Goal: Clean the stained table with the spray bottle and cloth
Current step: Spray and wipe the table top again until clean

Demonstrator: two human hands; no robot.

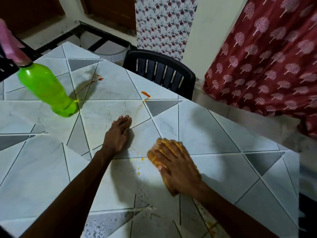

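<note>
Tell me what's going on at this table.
A person is cleaning the table. The right hand presses an orange cloth onto the surface, blurred as if mid-wipe, while the left hand rests flat beside it. The green spray bottle stands untouched at the far left. Orange stains lie unwiped farther out, toward the dark chair.

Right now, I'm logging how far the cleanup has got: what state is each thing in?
Table: orange streaks at the far side unwiped.
Spray bottle: standing on the table, no hand on it.
Cloth: bunched, pressed to the table.
Right hand: spread over the cloth.
Left hand: open, palm down on the table.
Chair: empty, at the far edge.
</note>
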